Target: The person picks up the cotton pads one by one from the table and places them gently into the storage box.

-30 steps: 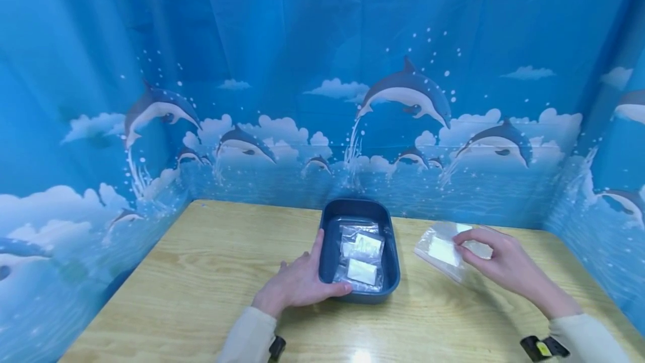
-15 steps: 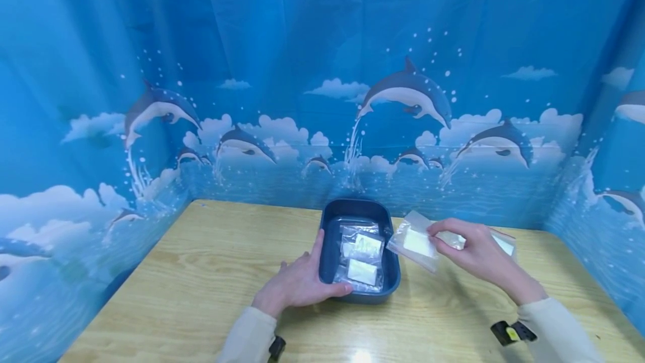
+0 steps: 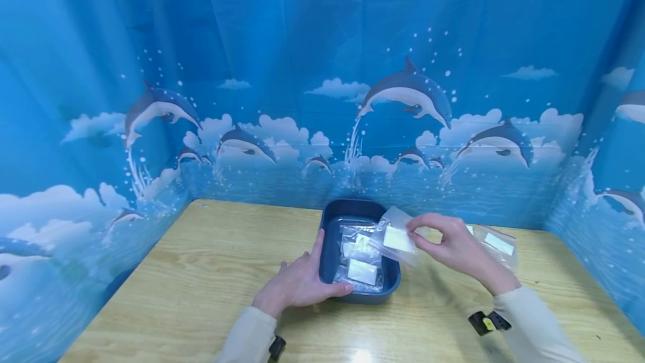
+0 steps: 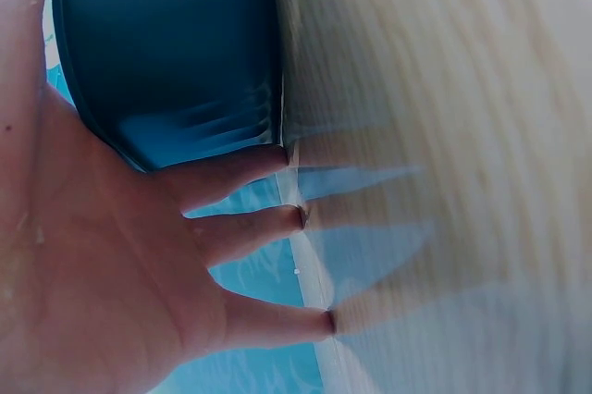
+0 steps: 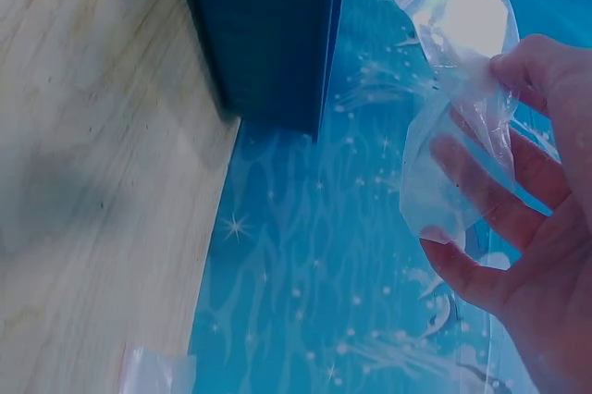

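Observation:
A dark blue rectangular bin [image 3: 328,220] stands on the table, with several clear plastic bags [image 3: 361,271] bearing white labels inside it. My left hand [image 3: 297,285] rests against its left wall, thumb over the near rim; in the left wrist view the spread, straight fingers [image 4: 277,320] reach down to the tabletop. Between thumb and fingertips, my right hand [image 3: 448,244] pinches another clear zip bag [image 3: 397,238] with a white label, held over the bin's right rim. In the right wrist view this bag [image 5: 462,19] hangs apart from the bin's wall.
On the wooden table [image 3: 242,251], a zip bag [image 3: 499,244] with a white label lies right of the bin, and part of another label shows behind the right hand. A blue dolphin-print curtain [image 3: 282,99] encloses the table at the back and sides.
My right hand has carried the pinched bag leftward from the right part of the table to above the bin's right rim. The left hand and the bin have stayed put.

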A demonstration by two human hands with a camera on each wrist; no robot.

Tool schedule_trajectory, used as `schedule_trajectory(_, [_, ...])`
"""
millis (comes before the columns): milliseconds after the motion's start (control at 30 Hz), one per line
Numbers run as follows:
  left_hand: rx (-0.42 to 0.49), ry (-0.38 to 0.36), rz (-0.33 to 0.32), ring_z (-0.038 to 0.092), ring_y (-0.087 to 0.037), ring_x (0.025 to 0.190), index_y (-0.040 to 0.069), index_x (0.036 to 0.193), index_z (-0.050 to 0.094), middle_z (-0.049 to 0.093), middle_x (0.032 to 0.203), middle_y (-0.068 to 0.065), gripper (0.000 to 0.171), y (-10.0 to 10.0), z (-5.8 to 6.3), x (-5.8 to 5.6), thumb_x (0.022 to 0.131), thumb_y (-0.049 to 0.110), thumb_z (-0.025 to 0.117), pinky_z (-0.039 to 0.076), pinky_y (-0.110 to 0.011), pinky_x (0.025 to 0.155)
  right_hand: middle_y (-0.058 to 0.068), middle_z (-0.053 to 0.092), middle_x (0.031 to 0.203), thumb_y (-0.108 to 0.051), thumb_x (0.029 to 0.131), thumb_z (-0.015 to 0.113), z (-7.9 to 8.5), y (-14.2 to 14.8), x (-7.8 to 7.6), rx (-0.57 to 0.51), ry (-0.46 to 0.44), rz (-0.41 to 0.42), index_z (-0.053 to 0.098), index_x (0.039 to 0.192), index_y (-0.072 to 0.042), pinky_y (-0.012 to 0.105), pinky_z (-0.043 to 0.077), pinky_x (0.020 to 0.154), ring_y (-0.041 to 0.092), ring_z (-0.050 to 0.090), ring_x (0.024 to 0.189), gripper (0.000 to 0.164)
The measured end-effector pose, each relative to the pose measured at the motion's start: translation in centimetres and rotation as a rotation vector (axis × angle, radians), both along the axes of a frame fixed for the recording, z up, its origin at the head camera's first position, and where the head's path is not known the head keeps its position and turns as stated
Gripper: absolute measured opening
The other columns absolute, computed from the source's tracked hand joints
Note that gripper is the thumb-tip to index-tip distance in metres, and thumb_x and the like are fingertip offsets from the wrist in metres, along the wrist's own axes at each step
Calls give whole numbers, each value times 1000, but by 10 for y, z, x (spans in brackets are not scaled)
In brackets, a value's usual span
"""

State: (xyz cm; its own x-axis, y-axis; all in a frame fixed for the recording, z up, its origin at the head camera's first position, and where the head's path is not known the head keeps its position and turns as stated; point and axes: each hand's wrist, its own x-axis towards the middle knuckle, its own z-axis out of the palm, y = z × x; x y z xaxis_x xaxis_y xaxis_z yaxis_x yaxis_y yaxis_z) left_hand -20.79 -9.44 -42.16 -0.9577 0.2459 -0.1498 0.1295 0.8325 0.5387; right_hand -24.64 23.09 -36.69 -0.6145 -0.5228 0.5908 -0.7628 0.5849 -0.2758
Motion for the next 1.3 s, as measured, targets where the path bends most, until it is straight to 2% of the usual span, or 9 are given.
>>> schedule_trajectory(300, [0,-9,-3,50,-43,141,22,166,-6,49,153,-27,132,-1,-1,0,74,86,64,24,-79,116,-6,78,101,1,86,77,-6,-19,-8,8,-46,43,76,101,-18,39,64,82,17,75,96,24])
schedule_trajectory(567, [-5,-19,-2,52,-42,140,21,166,-6,48,155,-26,132,-1,-2,-1,74,87,63,26,-80,115,-5,77,101,-4,90,75,-15,-44,-16,18,-92,164,75,103,-16,36,63,78,12,72,95,18])
schedule_trajectory(733, [-9,-29,-1,53,-42,139,22,166,-6,48,155,-25,132,0,-1,-1,74,87,62,25,-80,114,-7,76,99,-6,91,76,-21,-57,-20,47,-102,194,76,101,-17,31,62,77,10,70,91,15])
schedule_trajectory(1000, [-14,-21,2,55,-41,137,21,166,-5,49,154,-25,133,0,0,-2,73,87,63,26,-79,115,-7,74,98,-9,93,73,-26,-71,-27,123,-156,176,76,99,-18,32,60,78,8,67,88,11])
schedule_trajectory(1200, [-12,-24,0,54,-41,138,22,166,-6,49,155,-24,133,-1,0,-3,73,88,63,26,-79,115,-5,73,94,-13,93,74,-28,-80,-36,244,-176,123,76,98,-18,30,58,77,10,65,86,7])
schedule_trajectory(1300, [-12,-27,-3,53,-40,139,22,166,-7,48,155,-24,132,0,0,-3,74,88,62,25,-79,115,-3,76,96,-14,91,75,-31,-82,-40,313,-170,101,78,100,-16,32,60,79,12,69,88,10])
